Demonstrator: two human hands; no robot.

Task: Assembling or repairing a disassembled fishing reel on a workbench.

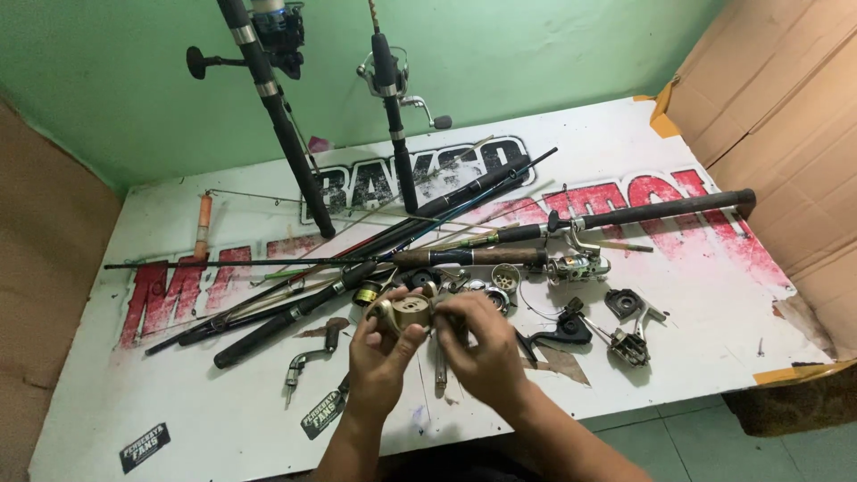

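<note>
Both my hands meet over the near middle of a white board [678, 295] printed with red and black lettering. My left hand [379, 353] grips a gold-coloured fishing reel body [406, 312] from below and the left. My right hand [478, 344] closes on the same reel part from the right, fingers curled over its side. Loose reel parts lie just behind my hands: a spool [505, 277], a black reel frame [562, 328] and a grey rotor piece [629, 344].
Several fishing rods [384, 245] lie across the board. Two rods with reels [277, 116] [393, 125] stand against the green wall. A metal handle arm [303, 364] rests left of my hands. Cardboard [786, 116] stands at the right.
</note>
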